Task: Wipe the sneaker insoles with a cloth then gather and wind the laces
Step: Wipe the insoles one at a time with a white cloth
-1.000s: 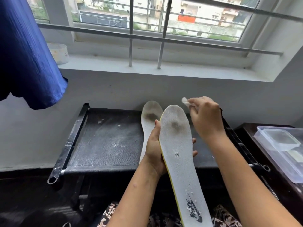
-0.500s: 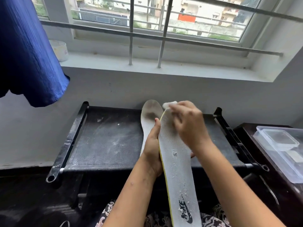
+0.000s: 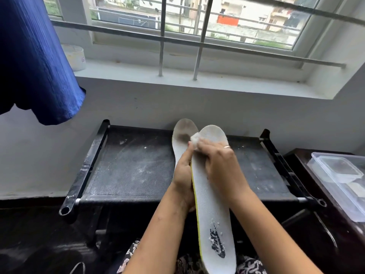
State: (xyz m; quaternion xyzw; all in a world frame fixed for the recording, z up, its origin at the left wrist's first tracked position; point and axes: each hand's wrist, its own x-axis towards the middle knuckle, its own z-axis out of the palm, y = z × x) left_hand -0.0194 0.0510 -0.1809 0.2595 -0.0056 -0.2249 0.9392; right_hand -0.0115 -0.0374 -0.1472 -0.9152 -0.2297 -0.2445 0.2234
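A white insole with a yellow edge and a dark logo near its heel stands tilted in front of me. My left hand grips it along its left edge. My right hand pinches a small white cloth and presses it on the insole's toe half. A second, dirtier insole lies behind on the black fabric stand, mostly hidden by my left hand. No laces are in view.
The stand's black frame bars run along both sides. A clear plastic box sits on a dark table at the right. Blue fabric hangs at the upper left. A white tub stands on the window sill.
My right hand with the cloth moved from the insole's right toe edge leftward across the toe, then slightly back down onto the toe area. The left hand kept its grip.
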